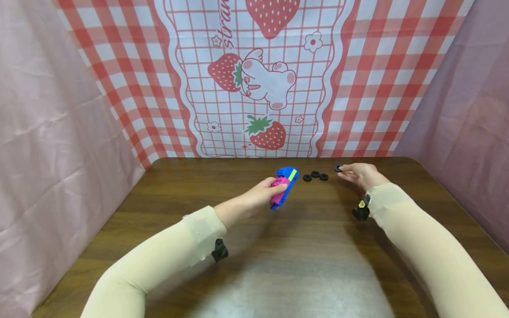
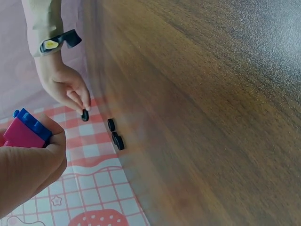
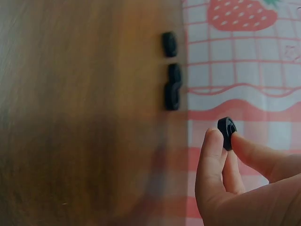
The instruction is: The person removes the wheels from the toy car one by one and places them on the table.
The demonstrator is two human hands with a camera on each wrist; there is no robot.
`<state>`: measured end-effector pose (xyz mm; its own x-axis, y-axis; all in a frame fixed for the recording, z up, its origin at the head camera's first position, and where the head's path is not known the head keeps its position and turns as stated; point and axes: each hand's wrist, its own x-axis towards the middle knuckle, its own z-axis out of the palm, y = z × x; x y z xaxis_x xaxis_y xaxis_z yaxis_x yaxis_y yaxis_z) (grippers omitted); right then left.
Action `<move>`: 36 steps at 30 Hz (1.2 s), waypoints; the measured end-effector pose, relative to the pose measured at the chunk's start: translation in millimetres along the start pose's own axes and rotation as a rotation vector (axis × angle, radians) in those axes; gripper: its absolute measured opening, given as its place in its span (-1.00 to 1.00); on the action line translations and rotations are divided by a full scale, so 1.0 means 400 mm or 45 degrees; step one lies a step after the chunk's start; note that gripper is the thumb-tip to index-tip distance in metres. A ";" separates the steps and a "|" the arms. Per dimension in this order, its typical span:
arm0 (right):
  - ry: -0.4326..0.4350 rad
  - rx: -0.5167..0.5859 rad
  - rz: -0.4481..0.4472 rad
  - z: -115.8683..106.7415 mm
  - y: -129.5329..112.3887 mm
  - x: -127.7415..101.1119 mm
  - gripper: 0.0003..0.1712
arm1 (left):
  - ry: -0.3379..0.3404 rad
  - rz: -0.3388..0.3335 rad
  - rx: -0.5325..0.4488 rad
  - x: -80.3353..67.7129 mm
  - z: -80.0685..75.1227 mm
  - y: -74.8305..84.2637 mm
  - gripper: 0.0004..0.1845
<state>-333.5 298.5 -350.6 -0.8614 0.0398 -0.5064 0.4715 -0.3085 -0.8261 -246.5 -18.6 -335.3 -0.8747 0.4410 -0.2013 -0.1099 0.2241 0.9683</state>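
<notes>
My left hand point(image 1: 260, 194) grips a toy of blue and pink building blocks point(image 1: 284, 187) with a lime-green strip, held tilted over the table. In the left wrist view, blue studs show along one side of the block toy point(image 2: 28, 129), and the fingers hide the rest. Between thumb and fingertips my right hand point(image 1: 363, 174) pinches a small black ring-shaped wheel point(image 3: 227, 133). Three more black wheels point(image 1: 315, 174) lie close together near the table's far edge, between the two hands.
The brown wooden table point(image 1: 302, 256) ends at the back against a red-and-white checked cloth point(image 1: 366, 88) with strawberry prints. Pink curtains point(image 1: 59, 132) hang at both sides. A small black device point(image 1: 361, 212) is strapped at each wrist.
</notes>
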 end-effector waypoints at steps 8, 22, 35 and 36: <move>0.195 -0.179 -0.072 -0.001 0.044 0.027 -0.17 | -0.004 -0.008 -0.005 0.001 0.001 0.003 -0.57; 0.255 -0.284 -0.071 -0.002 0.055 0.042 0.01 | 0.000 0.009 0.020 0.003 0.005 -0.004 -0.58; 0.165 -0.301 -0.038 0.007 0.048 0.036 -0.10 | 0.066 0.062 0.145 0.005 -0.025 -0.003 -0.58; 0.155 -0.301 -0.040 0.008 0.048 0.034 -0.12 | 0.068 0.068 0.159 0.005 -0.029 -0.003 -0.57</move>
<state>-336.5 290.2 -372.6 -0.8540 0.1640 -0.4937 0.4881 -0.0756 -0.8695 -253.6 -28.0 -335.2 -0.9018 0.4094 -0.1385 -0.0055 0.3095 0.9509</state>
